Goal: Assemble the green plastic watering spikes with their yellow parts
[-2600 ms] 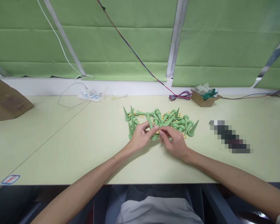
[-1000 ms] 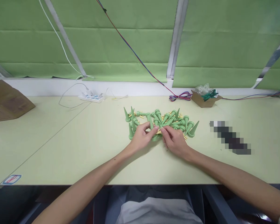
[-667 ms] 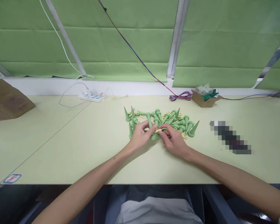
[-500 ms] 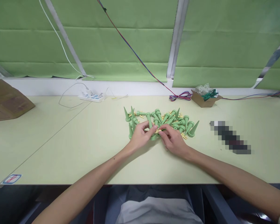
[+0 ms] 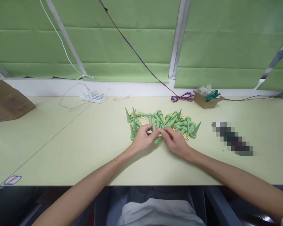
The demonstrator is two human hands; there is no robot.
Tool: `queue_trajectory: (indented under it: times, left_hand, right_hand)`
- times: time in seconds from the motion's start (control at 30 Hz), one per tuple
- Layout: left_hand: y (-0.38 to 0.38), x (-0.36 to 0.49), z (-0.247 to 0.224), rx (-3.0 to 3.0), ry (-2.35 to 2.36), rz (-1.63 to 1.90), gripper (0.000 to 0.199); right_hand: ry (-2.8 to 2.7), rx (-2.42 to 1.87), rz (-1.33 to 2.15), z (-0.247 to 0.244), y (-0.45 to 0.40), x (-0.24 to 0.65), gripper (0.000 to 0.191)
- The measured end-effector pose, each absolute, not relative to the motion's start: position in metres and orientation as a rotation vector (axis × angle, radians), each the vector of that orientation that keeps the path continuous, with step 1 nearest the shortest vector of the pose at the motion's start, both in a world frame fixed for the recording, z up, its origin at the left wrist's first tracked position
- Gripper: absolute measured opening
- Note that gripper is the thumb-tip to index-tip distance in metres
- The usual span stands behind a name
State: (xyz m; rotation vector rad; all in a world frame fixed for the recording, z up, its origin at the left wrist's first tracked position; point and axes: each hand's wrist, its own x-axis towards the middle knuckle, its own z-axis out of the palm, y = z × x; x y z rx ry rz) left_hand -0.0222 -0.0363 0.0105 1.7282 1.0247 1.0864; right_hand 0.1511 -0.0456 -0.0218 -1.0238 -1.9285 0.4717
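Note:
Several green cone-shaped pieces and small yellow parts lie in a loose pile on the pale table. At the pile's near edge, my left hand is closed, thumb and fingertips pinched around something too small to make out. My right hand is pinched closed just beside it, the fingertips of both hands touching. One green cone points up by my left fingers, its round base below them. The fingers hide whatever is between the two pinches.
A cardboard box stands at the far left. Along the back are a power strip, coiled red and blue wire and a small box with plastic and green items. A pixelated dark object lies right.
My hands have shifted slightly and their fingertips are closer together. A green cone now stands up beside my left fingers, and the yellow part between the fingertips is mostly covered.

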Motion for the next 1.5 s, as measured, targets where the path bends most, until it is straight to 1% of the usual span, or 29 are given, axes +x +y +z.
queue_trajectory:
  times: [0.1, 0.23, 0.33, 0.43, 0.6, 0.7, 0.8, 0.97, 1.07, 1.13, 1.3, 1.5]
  left_hand:
    - [-0.0355, -0.0225, 0.0099, 1.696, 1.041, 1.086, 0.039]
    - [-0.0346, -0.0229, 0.0088, 1.662, 1.045, 1.094, 0.041]
    - [-0.0347, -0.0228, 0.0081, 1.652, 1.045, 1.093, 0.042]
    - [-0.0352, -0.0222, 0.0076, 1.650, 1.036, 1.090, 0.042]
    - [-0.0370, -0.0209, 0.0077, 1.666, 1.000, 1.069, 0.042]
    - [-0.0376, -0.0202, 0.0085, 1.683, 0.978, 1.052, 0.042]
    - [-0.0370, -0.0206, 0.0089, 1.674, 1.004, 1.069, 0.042]
    - [-0.0346, -0.0231, 0.0089, 1.638, 1.046, 1.113, 0.041]
    - [-0.0342, -0.0236, 0.0088, 1.633, 1.046, 1.117, 0.041]
    - [-0.0346, -0.0233, 0.0088, 1.648, 1.046, 1.106, 0.040]
    - [-0.0355, -0.0225, 0.0095, 1.702, 1.030, 1.092, 0.038]
    - [-0.0351, -0.0223, 0.0092, 1.723, 1.023, 1.091, 0.037]
  right_hand:
    - [-1.926, -1.005, 0.555, -0.0203, -0.0479, 0.1503, 0.023]
    - [-1.936, -0.992, 0.616, -0.0213, -0.0480, 0.1513, 0.021]
    - [-1.939, -0.993, 0.588, -0.0224, -0.0471, 0.1522, 0.020]
    - [-1.937, -1.012, 0.531, -0.0230, -0.0459, 0.1523, 0.024]
    - [-1.946, -1.042, 0.423, -0.0258, -0.0424, 0.1522, 0.040]
    - [-1.939, -1.053, 0.391, -0.0266, -0.0412, 0.1524, 0.042]
    - [-1.917, -1.049, 0.398, -0.0251, -0.0427, 0.1522, 0.039]
    - [-1.946, -1.009, 0.566, -0.0232, -0.0470, 0.1513, 0.024]
    - [-1.978, -0.987, 0.549, -0.0239, -0.0469, 0.1513, 0.022]
    - [-1.988, -0.986, 0.505, -0.0241, -0.0458, 0.1514, 0.024]
    - [-1.997, -1.000, 0.455, -0.0235, -0.0438, 0.1514, 0.038]
    - [-1.968, -1.044, 0.478, -0.0245, -0.0438, 0.1511, 0.043]
